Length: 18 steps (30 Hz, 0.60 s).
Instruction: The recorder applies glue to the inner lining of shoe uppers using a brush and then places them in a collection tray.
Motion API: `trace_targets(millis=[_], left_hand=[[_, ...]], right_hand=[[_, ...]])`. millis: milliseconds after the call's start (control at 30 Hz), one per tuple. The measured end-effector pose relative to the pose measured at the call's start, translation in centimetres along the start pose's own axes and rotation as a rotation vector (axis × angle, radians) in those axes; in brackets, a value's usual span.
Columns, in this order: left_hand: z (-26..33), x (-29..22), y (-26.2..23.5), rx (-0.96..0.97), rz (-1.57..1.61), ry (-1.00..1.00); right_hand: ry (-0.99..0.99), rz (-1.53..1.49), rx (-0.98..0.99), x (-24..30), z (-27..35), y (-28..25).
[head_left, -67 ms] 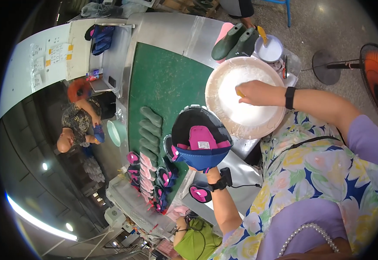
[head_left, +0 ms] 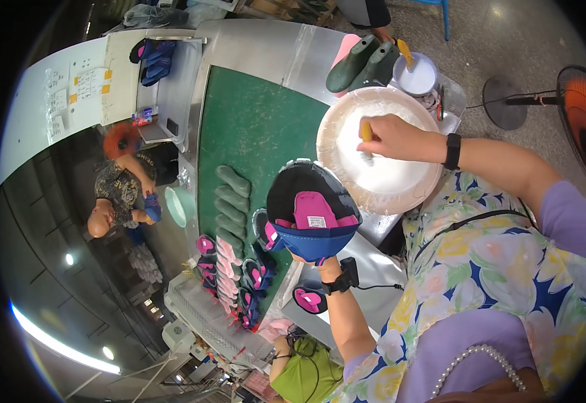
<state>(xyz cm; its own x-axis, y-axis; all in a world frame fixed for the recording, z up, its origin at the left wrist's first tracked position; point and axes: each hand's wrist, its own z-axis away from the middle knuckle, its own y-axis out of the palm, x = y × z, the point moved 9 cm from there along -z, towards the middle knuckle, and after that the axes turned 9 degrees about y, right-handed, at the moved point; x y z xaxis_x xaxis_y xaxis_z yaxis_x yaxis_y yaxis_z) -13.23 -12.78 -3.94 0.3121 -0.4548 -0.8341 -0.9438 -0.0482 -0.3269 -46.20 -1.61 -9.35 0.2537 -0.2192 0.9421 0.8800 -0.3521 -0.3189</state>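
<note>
Shoe upper (head_left: 313,218) hides the left hand (head_left: 314,258) gripping it.

This place is a shoe factory workshop. In the middle of the frame a green belt (head_left: 253,127) carries rows of green shoe forms (head_left: 229,205) and pink and blue shoe uppers (head_left: 229,279). A metal desk (head_left: 273,43) stands around it. At the upper right are a white glue bowl (head_left: 380,151) and a standing fan (head_left: 585,127) on a concrete floor (head_left: 508,40). Another worker (head_left: 121,191) sits at the left.
</note>
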Motion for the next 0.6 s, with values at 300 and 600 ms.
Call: trace_targets(millis=[300,600], left_hand=[[-1.3,0.2,2.1,0.005,-0.013,0.040],[0.1,6.7,2.3,0.447,0.573,-0.631]], right_hand=[[0.253,-0.385,0.122,2.2,1.0,1.7],[0.041,-0.339,0.056,3.2,1.1,-1.7]])
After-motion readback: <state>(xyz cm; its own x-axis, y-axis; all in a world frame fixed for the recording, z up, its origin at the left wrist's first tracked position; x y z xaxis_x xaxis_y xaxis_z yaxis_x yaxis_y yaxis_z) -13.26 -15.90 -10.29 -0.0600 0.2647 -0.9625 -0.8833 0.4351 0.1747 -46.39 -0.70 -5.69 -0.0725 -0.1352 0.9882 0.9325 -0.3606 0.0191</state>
